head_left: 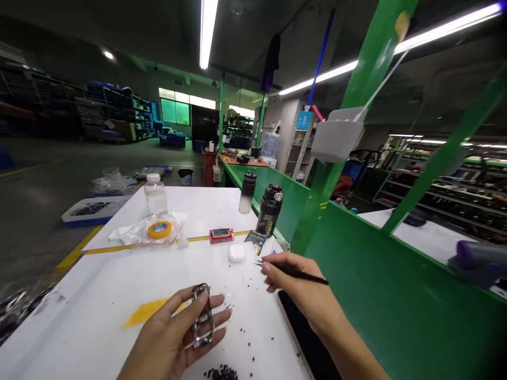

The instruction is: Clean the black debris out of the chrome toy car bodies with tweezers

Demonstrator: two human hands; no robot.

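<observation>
My left hand (170, 330) holds a small dark, partly see-through oblong frame (203, 316), pinched under the thumb with the other fingers behind it. What the frame belongs to I cannot tell. In my right hand (295, 274) is a pair of black tweezers (303, 275), its thin tips pointing left over the white tabletop (158, 279). The tips are apart from the frame, and nothing shows between them. Below the hands lies a heap of tiny black pieces (222, 372), with more of them scattered across the table. A white rounded case (236, 254) sits just beyond the tweezer tips.
Farther back are a red box (221, 235), a yellow tape roll (159, 229) on plastic bags, a clear bottle (156, 195) and two dark drink bottles (270, 210). A dark flat slab (304, 332) lies under my right forearm. A green partition (356, 285) borders the right side.
</observation>
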